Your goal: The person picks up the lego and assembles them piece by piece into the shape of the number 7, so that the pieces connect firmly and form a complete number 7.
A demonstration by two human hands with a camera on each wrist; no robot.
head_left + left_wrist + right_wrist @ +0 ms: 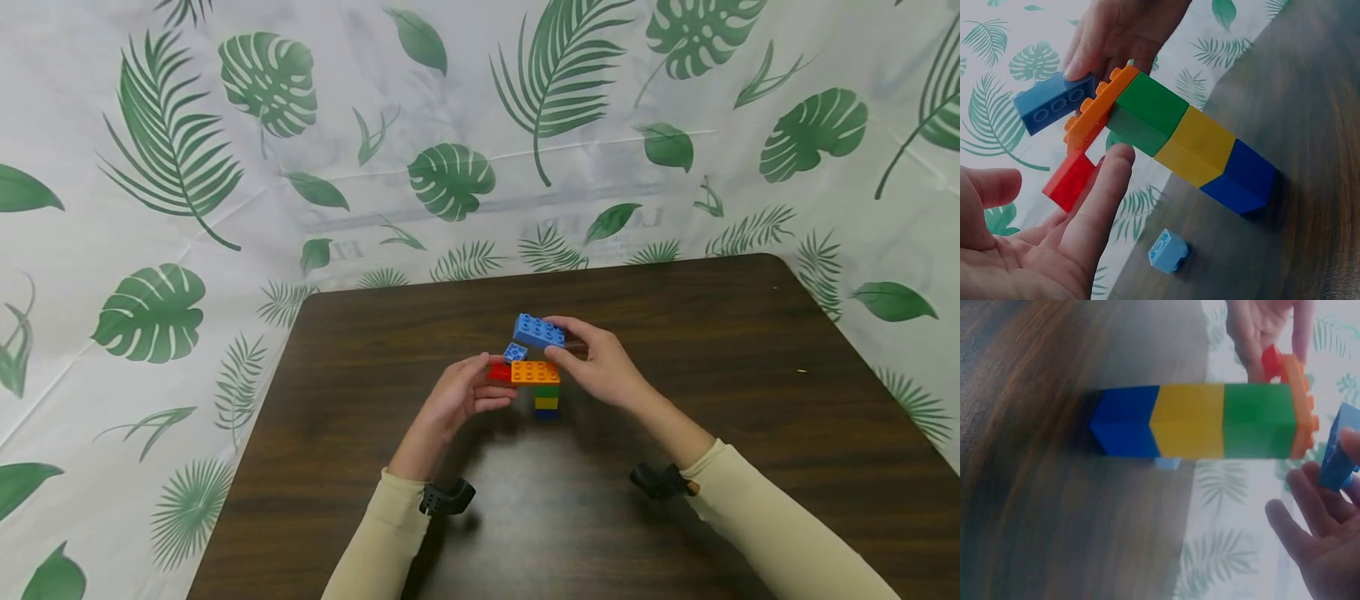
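Observation:
A tower stands upright on the table, made of a dark blue brick (1241, 178), a yellow brick (1196, 147) and a green brick (1149, 112). Across its top lies a flat orange brick (536, 373), overhanging to the left. A red brick (1070, 181) sits at the underside of that overhanging end. My left hand (459, 393) is beside the red brick, its fingers extended under it and its thumb apart; contact is unclear. My right hand (609, 367) pinches a blue brick (538, 330) by its right end, held tilted above the orange brick without touching it.
A small light blue brick (1168, 251) lies on the dark wooden table (360, 433) behind the tower. A white leaf-patterned sheet (360, 108) hangs behind the table's far edge. Each wrist wears a black band (447, 497).

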